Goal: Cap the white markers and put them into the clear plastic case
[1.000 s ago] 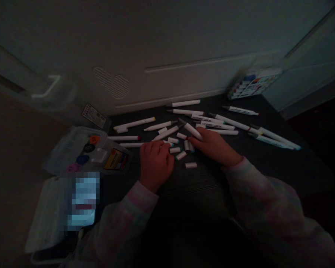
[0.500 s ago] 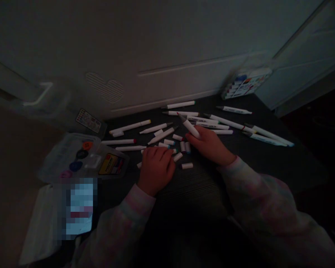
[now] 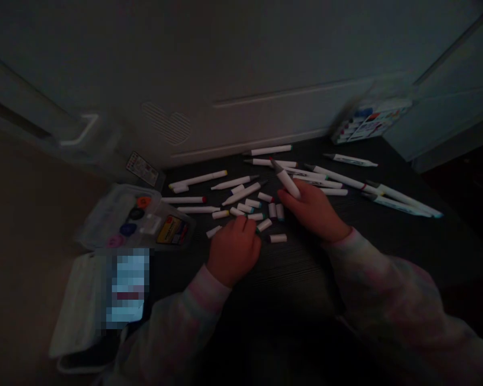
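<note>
My right hand (image 3: pixel 316 212) is closed round a white marker (image 3: pixel 287 181), uncapped, its grey tip end pointing up and to the left. Over the near side of a scatter of marker caps, my left hand (image 3: pixel 235 251) has its fingers curled together and pointing down; whatever they pinch, if anything, is hidden. Several white caps with coloured ends lie just beyond it, among them a yellow-ended cap (image 3: pixel 220 214) and a purple-ended cap (image 3: pixel 277 238) lying between the hands. Two caps (image 3: pixel 276 211) rest side by side near my right fingers.
Several white markers (image 3: pixel 340 177) lie spread over the dark table (image 3: pixel 290 268). A clear plastic case (image 3: pixel 104 214) stands at the left, with a lit phone (image 3: pixel 131 284) in an open cover before it. Another marker pack (image 3: pixel 374 120) leans against the white panel (image 3: pixel 265 64) behind.
The view has shifted slightly, moving everything a little rightward. My left hand's fingers have drawn together and back, uncovering more caps. My right hand still holds the marker.
</note>
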A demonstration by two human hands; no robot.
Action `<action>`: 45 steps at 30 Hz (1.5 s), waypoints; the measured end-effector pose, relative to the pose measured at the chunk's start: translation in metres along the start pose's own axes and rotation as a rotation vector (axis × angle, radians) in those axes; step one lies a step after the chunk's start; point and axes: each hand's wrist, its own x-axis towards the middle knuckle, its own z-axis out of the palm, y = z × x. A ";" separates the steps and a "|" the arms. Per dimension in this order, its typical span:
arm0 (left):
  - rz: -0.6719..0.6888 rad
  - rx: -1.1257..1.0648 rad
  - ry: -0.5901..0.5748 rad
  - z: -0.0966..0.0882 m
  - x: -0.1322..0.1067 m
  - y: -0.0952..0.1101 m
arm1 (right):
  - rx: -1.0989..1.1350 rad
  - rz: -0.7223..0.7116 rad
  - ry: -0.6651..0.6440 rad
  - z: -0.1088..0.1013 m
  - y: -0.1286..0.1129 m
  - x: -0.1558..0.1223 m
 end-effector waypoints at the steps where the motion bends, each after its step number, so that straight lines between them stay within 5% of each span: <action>1: -0.014 0.017 -0.036 0.001 -0.001 0.003 | 0.001 -0.008 0.007 0.000 0.000 0.000; 9: -0.115 -0.132 -0.117 0.002 -0.003 0.008 | 0.003 -0.024 0.025 0.000 0.001 0.000; 12: -0.287 -0.651 -0.030 -0.004 0.001 0.006 | 0.005 -0.015 0.040 0.000 0.001 0.000; 17: -0.728 -1.803 -0.077 -0.014 0.011 -0.001 | 0.018 -0.016 0.046 0.000 -0.001 0.000; 21: -0.953 -2.068 0.012 -0.012 0.015 -0.003 | 0.004 -0.009 0.051 0.000 -0.002 0.000; 25: -0.926 -2.050 0.034 -0.008 0.014 -0.001 | 0.017 -0.012 0.057 0.000 -0.002 -0.001; 28: -0.770 -1.878 0.082 -0.006 0.012 0.000 | 0.045 -0.009 0.042 0.000 -0.002 -0.001; 33: -0.317 -1.101 0.484 0.001 0.002 0.001 | 0.066 -0.027 0.047 0.000 -0.004 -0.003; 37: -0.029 -0.631 0.576 -0.001 -0.003 0.000 | 0.079 -0.028 0.050 -0.001 -0.004 -0.003; 42: -0.016 -0.496 0.617 -0.007 -0.002 0.000 | 0.093 -0.030 0.041 -0.001 -0.005 -0.003; 45: -0.219 -0.741 0.537 -0.005 0.002 -0.003 | 0.118 -0.070 0.006 -0.003 -0.006 -0.005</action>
